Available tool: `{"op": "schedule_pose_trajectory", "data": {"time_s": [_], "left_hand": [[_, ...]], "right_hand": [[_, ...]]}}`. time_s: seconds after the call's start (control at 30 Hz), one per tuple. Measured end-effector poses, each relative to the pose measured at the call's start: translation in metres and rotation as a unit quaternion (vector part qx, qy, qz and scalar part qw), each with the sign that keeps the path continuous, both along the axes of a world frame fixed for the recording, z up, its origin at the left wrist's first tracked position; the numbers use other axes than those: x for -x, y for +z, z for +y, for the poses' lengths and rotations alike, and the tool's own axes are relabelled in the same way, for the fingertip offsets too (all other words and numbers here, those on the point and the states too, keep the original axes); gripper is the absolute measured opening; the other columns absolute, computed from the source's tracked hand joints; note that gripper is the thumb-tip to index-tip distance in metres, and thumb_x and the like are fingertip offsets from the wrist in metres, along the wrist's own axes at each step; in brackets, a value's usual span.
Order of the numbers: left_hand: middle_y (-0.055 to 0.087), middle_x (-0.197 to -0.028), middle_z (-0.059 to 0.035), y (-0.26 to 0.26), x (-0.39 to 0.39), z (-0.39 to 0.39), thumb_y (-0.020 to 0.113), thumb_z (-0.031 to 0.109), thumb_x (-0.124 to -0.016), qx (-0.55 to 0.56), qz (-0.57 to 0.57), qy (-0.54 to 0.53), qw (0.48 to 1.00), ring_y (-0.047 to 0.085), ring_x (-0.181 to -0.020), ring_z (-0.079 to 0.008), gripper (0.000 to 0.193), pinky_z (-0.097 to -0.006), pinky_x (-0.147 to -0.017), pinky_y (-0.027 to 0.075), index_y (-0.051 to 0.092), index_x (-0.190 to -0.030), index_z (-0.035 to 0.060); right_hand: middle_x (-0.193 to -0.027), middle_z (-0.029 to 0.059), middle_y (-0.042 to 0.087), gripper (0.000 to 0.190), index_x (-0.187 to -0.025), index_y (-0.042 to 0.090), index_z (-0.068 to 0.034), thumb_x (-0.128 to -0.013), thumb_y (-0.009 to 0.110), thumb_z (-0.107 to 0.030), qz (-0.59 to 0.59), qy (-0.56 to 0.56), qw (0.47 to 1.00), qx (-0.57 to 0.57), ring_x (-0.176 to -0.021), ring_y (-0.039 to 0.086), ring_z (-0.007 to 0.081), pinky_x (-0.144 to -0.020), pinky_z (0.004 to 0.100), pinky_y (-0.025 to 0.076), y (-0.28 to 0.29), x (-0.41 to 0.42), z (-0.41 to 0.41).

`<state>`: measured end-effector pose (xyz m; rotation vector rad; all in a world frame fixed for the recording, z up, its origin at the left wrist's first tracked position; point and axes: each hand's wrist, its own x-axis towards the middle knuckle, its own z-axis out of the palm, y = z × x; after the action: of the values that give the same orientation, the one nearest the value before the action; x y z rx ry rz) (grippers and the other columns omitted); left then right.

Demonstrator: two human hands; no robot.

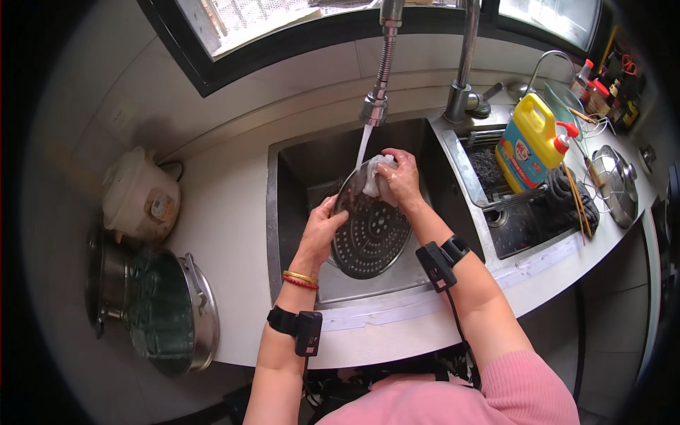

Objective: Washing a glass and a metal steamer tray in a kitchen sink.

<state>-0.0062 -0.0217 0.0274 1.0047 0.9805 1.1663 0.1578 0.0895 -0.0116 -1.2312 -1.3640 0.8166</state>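
A round perforated metal steamer plate (372, 234) is tilted up over the larger sink basin (340, 287). My left hand (320, 228) grips its left edge, with the thumb on the near face. In my right hand (402, 178) is a wet white cloth (376, 172), pressed against the plate's upper part. Water runs from the faucet's spray head (374, 109) and meets the plate's top edge beside the cloth. Something round and partly hidden lies in the basin behind the plate.
Right of the basin, a yellow dish soap jug (531, 143) stands in a metal rack (473, 196) over a smaller basin. A dark cloth (566, 199), chopsticks (576, 199) and a pot lid (619, 186) lie nearby. At left are a cream pot (141, 196) and a large metal pot (204, 319).
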Motion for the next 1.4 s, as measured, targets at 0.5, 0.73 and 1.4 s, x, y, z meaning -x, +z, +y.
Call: {"op": "schedule_pose_trajectory", "data": {"time_s": [0.5, 0.73, 1.4], "left_hand": [[0.058, -0.099, -0.001, -0.018, 0.0, 0.001, 0.055, 0.002, -0.078, 0.004, 0.119, 0.023, 0.993, 0.052, -0.089, -0.0076, 0.026, -0.0224, -0.081, 0.04, 0.055, -0.104, 0.0013], [0.056, -0.103, -0.001, -0.011, -0.003, -0.002, 0.056, 0.003, -0.079, -0.006, 0.051, -0.027, 0.998, 0.05, -0.094, -0.0085, 0.031, -0.0241, -0.085, 0.039, 0.051, -0.11, 0.0019], [0.056, -0.101, 0.0006, 0.002, -0.024, -0.006, 0.054, 0.004, -0.081, -0.049, 0.137, -0.077, 0.986, 0.047, -0.09, -0.0062, 0.033, -0.0231, -0.083, 0.039, 0.05, -0.114, 0.0006]], "right_hand": [[-0.102, 0.0119, 0.049, 0.023, -0.089, 0.058, -0.008, -0.066, 0.057, -0.007, -0.129, 0.169, 0.941, -0.265, -0.1, 0.044, 0.0331, -0.088, 0.0394, 0.037, 0.032, 0.043, -0.037], [-0.101, 0.0157, 0.043, 0.033, -0.093, 0.049, -0.001, -0.064, 0.062, -0.007, -0.014, -0.015, 0.991, -0.134, -0.098, 0.043, 0.0304, -0.086, 0.0377, 0.037, 0.035, 0.035, -0.025], [-0.085, 0.0087, 0.057, 0.021, -0.092, 0.05, 0.002, -0.081, 0.058, -0.014, 0.196, -0.072, 0.967, 0.148, -0.068, 0.056, 0.0147, -0.056, 0.03, 0.048, -0.017, -0.026, 0.031]]}}
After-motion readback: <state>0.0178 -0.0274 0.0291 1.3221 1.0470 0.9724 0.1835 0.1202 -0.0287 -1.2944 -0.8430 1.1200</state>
